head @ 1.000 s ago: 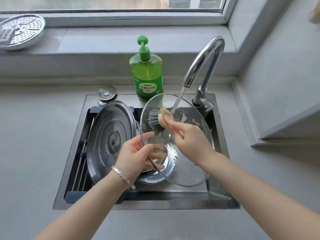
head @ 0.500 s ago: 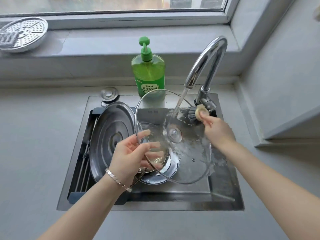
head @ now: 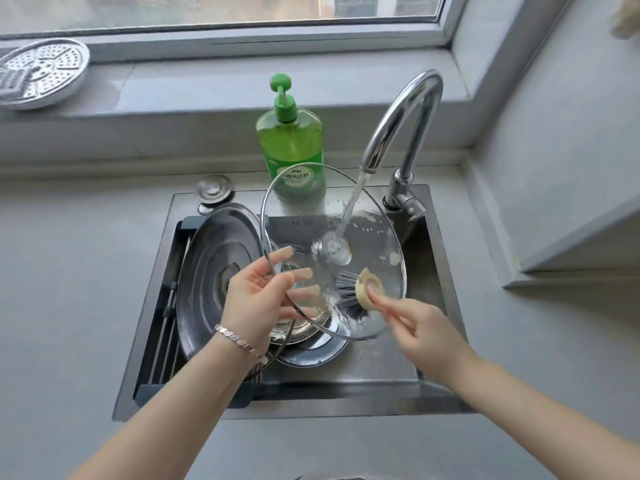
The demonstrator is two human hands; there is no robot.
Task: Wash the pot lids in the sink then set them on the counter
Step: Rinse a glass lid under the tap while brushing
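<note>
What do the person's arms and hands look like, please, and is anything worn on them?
Neither arm shows a sleeve, and neither hand wears a glove. The left hand has a silver bracelet of small flat links at its wrist, and its fingers end in longish nails. The right hand shows no bracelet or ring.

1. Glass pot lid (head: 377, 244): clear, glossy glass, wet, with a thin bright metal rim.
2. Steel pot lid (head: 221, 271) at the sink's left edge: brushed grey metal with a dull sheen and ringed ridges.
3. Faucet (head: 401, 112): polished chrome, mirror-bright.
4. Sink (head: 346, 410): satin stainless steel.
5. Table (head: 69, 271): matt grey, smooth, stone-like.
6. Soap bottle (head: 289, 140): translucent green plastic, glossy.
7. Dish brush (head: 349, 296): dark bristles and a pale matt head, material unclear.
8. Perforated steamer plate (head: 41, 72) on the windowsill (head: 207, 84): shiny metal.
</note>
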